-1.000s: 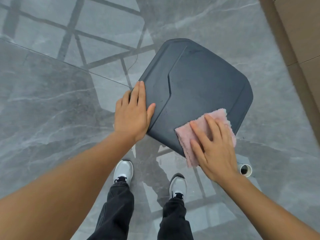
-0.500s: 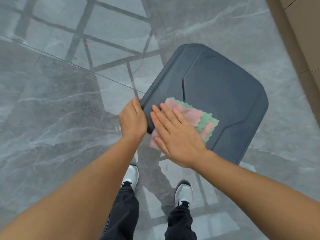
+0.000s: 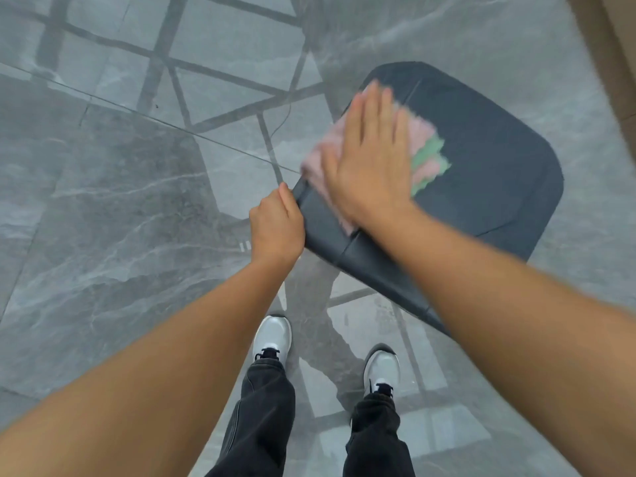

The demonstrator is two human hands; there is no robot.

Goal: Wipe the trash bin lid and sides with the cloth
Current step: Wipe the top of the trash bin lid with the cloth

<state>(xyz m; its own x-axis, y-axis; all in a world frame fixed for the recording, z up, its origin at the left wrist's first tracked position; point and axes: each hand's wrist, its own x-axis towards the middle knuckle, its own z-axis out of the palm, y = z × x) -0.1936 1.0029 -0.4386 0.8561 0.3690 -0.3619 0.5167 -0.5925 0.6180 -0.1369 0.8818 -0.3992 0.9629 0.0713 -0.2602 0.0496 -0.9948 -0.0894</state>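
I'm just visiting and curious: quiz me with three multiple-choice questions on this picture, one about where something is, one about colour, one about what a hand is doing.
1. Where does the cloth lie?
A. on the floor
B. on the bin lid
C. over a shoe

2. Which colours does the cloth show?
A. pink and green
B. blue and white
C. all yellow

3. What is the left hand doing?
A. hanging free
B. pressing the cloth
C. gripping the lid's near corner

Answers:
1. B, the cloth is spread on the dark lid under the flat right hand.
2. A, pink fringe shows beside the hand and green layers stick out on the other side.
3. C, its fingers are curled round the lid's edge, apart from the cloth.
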